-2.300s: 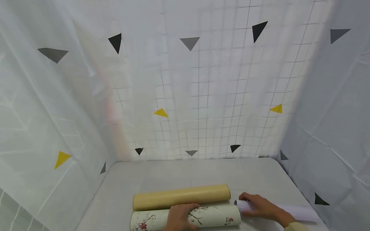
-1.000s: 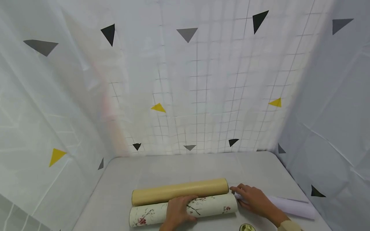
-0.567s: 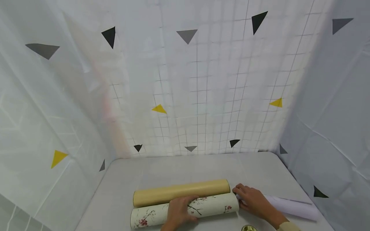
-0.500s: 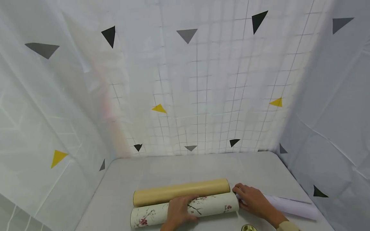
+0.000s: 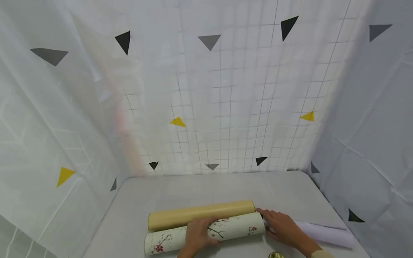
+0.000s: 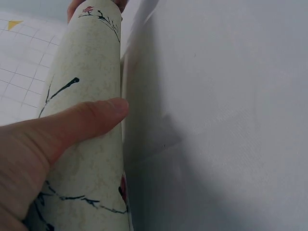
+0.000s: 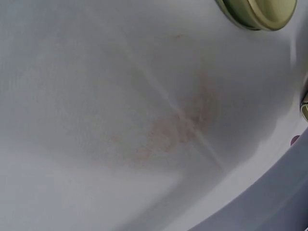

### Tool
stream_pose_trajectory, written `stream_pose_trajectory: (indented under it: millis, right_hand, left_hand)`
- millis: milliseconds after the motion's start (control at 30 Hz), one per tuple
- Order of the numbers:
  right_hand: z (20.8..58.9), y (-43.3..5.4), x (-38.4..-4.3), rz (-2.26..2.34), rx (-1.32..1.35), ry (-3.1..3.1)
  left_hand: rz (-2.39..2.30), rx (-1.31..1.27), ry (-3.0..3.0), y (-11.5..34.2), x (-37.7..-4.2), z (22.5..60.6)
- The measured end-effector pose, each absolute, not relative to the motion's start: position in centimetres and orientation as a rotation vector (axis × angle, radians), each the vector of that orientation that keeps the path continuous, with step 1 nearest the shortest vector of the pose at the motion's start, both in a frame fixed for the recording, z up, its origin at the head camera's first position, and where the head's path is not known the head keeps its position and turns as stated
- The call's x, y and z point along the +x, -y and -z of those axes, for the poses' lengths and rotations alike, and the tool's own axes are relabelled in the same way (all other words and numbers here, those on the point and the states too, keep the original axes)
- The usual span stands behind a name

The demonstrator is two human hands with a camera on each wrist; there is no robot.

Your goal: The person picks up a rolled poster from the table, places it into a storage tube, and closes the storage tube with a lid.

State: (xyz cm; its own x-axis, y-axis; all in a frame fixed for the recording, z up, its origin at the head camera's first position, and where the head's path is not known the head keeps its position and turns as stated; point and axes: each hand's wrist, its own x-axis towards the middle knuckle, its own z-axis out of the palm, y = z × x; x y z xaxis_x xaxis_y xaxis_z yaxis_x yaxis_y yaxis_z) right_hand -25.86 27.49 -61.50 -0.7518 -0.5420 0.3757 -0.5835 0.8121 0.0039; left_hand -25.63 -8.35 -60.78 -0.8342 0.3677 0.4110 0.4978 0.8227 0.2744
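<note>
My left hand (image 5: 197, 234) grips the middle of a pale tube (image 5: 235, 228) printed with dark branches and red blossoms. In the left wrist view its thumb lies across the top of this blossom-printed tube (image 6: 91, 57). At the tube's right end, my right hand (image 5: 284, 228) holds the near end of a lilac paper roll (image 5: 326, 234), fingers curled over it and touching the tube's rim. The hand hides where roll and tube meet. A plain tan tube (image 5: 200, 215) lies just behind the printed one. My right hand is out of the right wrist view.
A round gold metal lid (image 5: 276, 255) sits at the front edge of the head view; a gold lid (image 7: 262, 12) also shows in the right wrist view. White sheet walls (image 5: 219, 89) with triangles enclose the white table (image 5: 206, 186) on the sides and back.
My right hand has shifted left from gripping the lilac roll to the printed tube's end, its fingers now at the rim. The tube's right end has tilted slightly away. The gold lid has come into view.
</note>
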Motion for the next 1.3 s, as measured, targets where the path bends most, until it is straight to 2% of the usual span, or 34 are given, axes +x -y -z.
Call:
stream_pose_trajectory:
  millis: [767,1300]
  right_hand:
    - [61.8,-26.7,-24.8,-0.303,0.959,2.564]
    - [60.9,-32.8,-24.6,-0.169,0.804,2.656]
  left_hand:
    - [0.467,-0.684,2.567,8.3,-24.9,62.4]
    - [0.444,-0.632,2.63,8.3,-25.6,61.0]
